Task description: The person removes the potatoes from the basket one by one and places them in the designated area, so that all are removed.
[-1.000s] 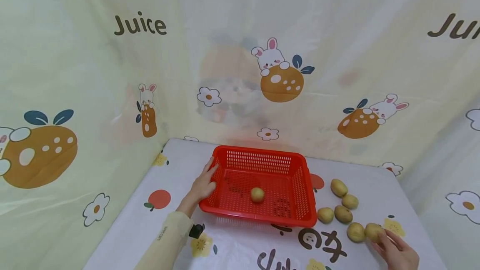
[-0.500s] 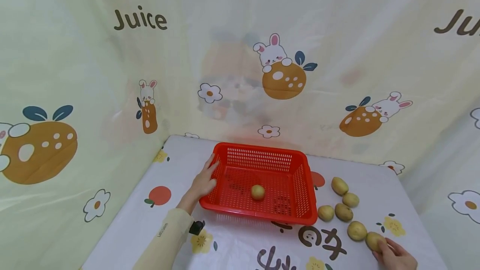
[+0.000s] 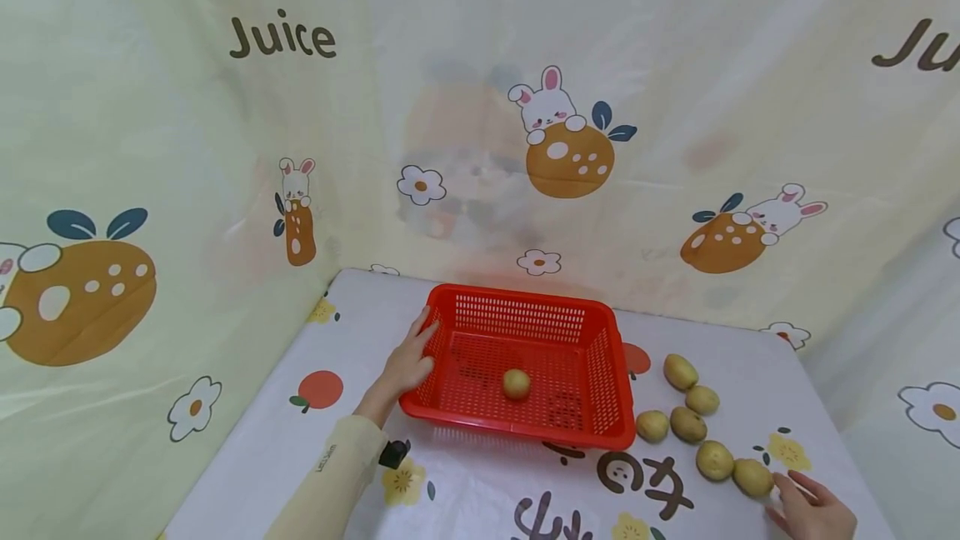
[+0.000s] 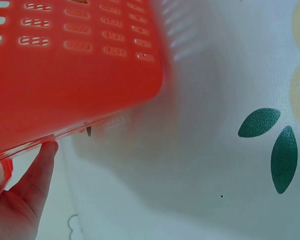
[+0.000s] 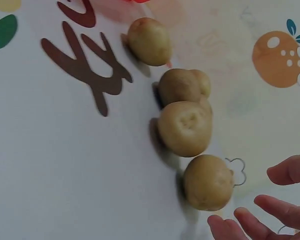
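Observation:
A red plastic basket with slotted walls stands on the table, one potato on its floor. My left hand holds the basket's left rim; in the left wrist view its fingers lie against the rim's edge, partly hidden by the red plastic. Several potatoes lie in a loose, bent line to the right of the basket. At the near end of that line is a potato, with my right hand just to its right. The right fingers are spread beside this potato and hold nothing.
A white printed cloth covers the table. Pale printed curtains close off the back and both sides. Other potatoes lie beside the basket's right wall.
My right hand has let go of the end potato and drawn back to the right. That potato has shifted slightly toward me. The left hand stays on the rim.

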`<state>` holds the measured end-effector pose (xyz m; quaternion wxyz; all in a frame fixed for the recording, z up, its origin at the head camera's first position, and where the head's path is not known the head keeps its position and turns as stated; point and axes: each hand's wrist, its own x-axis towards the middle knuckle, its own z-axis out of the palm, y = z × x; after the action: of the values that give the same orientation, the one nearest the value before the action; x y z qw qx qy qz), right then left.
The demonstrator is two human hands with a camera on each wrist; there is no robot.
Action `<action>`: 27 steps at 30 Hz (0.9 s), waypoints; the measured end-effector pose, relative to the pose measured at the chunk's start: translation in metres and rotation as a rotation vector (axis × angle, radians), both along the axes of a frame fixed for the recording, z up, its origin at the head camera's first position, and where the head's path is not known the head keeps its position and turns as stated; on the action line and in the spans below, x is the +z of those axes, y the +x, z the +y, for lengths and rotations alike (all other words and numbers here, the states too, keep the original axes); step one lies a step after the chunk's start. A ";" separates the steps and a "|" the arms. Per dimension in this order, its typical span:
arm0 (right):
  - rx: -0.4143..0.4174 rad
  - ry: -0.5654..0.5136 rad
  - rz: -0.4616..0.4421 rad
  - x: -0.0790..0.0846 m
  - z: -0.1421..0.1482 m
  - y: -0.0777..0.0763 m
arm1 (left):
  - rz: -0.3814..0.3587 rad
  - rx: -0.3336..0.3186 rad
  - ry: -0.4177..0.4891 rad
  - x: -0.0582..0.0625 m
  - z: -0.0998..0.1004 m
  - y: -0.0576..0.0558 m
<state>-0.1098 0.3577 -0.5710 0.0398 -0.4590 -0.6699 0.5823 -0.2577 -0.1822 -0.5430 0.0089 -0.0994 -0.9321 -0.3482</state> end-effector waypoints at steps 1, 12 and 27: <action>-0.003 0.015 0.006 0.004 0.000 0.000 | -0.003 0.000 0.001 0.001 0.000 0.000; 0.054 -0.078 0.261 0.032 -0.018 -0.008 | 0.006 -0.001 0.003 0.000 -0.001 0.001; 0.330 -0.202 0.296 0.055 -0.079 -0.043 | 0.004 0.004 0.011 0.001 0.001 0.002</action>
<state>-0.1526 0.2790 -0.5162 -0.0042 -0.2545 -0.6612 0.7057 -0.2556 -0.1815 -0.5418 0.0119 -0.0981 -0.9304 -0.3529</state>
